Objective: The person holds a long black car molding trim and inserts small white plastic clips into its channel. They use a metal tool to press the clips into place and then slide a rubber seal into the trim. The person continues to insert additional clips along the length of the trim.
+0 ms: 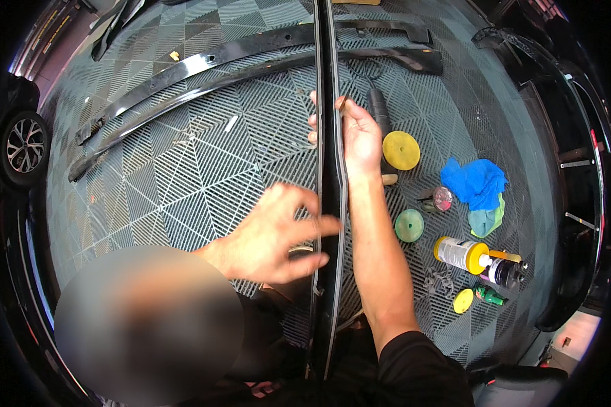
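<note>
A long glossy black trim strip [330, 81] runs upright through the middle of the view, standing on its edge over the grey grid floor. My right hand [358, 139] grips it from the right side, fingers wrapped around its far edge. Lower down, my left hand [278, 234] presses its fingertips against the strip's left face, fingers spread and holding nothing.
Two more long black trim strips [204, 68] lie across the floor tiles at upper left. To the right lie a polisher with a yellow pad [400, 150], a green pad [409, 225], blue and green cloths [478, 184], bottles [463, 254] and a small yellow cap [463, 300]. A car wheel [24, 145] sits far left.
</note>
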`<state>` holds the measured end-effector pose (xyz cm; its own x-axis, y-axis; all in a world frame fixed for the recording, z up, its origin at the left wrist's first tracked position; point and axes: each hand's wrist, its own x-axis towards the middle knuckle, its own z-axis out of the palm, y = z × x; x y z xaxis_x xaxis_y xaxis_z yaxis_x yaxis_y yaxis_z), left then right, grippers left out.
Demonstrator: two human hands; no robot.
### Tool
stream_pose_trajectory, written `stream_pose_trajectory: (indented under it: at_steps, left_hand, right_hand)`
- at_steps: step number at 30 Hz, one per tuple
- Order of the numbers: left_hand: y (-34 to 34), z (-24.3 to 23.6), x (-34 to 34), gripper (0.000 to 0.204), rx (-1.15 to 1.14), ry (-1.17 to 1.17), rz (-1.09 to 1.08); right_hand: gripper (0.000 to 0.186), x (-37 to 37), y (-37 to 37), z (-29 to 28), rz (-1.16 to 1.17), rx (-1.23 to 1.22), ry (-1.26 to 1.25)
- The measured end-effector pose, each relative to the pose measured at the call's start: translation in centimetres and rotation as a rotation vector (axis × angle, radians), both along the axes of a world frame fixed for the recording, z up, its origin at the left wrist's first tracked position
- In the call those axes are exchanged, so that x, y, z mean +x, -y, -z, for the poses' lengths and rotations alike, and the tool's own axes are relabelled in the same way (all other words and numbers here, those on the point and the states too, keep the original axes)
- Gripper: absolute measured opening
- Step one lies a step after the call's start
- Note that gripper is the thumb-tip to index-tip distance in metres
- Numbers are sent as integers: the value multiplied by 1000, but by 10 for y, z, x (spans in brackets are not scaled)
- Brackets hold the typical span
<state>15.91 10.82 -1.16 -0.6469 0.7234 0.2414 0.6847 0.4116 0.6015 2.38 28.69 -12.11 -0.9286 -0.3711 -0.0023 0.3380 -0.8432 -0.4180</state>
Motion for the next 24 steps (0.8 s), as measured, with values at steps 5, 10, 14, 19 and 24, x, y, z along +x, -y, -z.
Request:
stream_pose_trajectory:
  at_steps: [5, 10, 14, 19, 24]
  left_hand:
    - [-11, -20, -7, 27, -275, 4, 209]
    - [-20, -30, -24, 12, -380, 33, 418]
    - [-25, -30, -26, 12, -336, -9, 486]
    - [-19, -20, -32, 16, 107, 562, 298]
    - [-22, -17, -38, 22, 500, 824, -3]
  right_hand:
    - [24, -2, -3, 4, 47, 25, 21]
    - [24, 0, 7, 3, 60, 14, 51]
    - [24, -4, 6, -2, 18, -36, 30]
    - [24, -4, 4, -2, 70, 0, 35]
    - [24, -5, -3, -2, 30, 1, -18]
